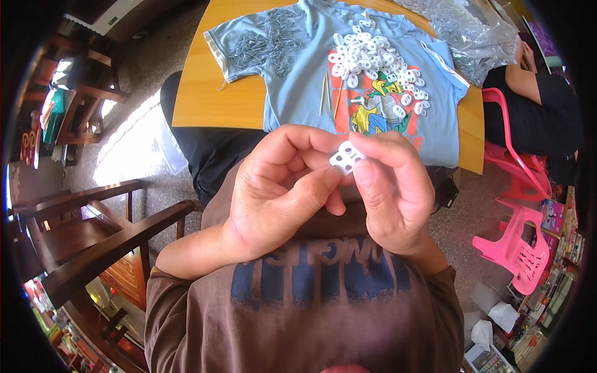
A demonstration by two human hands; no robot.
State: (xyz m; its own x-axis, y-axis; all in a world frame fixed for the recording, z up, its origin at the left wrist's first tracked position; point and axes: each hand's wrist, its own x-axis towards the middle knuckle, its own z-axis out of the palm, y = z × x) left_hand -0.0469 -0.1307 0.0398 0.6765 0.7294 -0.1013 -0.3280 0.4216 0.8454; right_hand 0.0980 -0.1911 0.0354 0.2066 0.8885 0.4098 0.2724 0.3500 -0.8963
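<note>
In front of my chest, a small white plastic piece with round holes (346, 158) is pinched between my two hands; whether it is one piece or two side by side, I cannot tell. My left hand (273, 186) grips its left side with thumb and fingers. On its right side, the thumb and forefinger of my right hand (398, 186) are closed. Beyond the hands, a pile of similar white pieces (373, 53) lies on a light blue T-shirt (289, 102) spread over the table. A few thin wooden sticks (323, 94) lie left of the shirt's printed picture.
Many small grey metal pieces (267, 43) cover the shirt's left sleeve. Clear plastic bags (466, 31) lie at the far right of the yellow wooden table (199, 102). Another person's arm (522, 81) is at the right, near pink plastic chairs (519, 245). Dark wooden chairs (118, 239) stand left.
</note>
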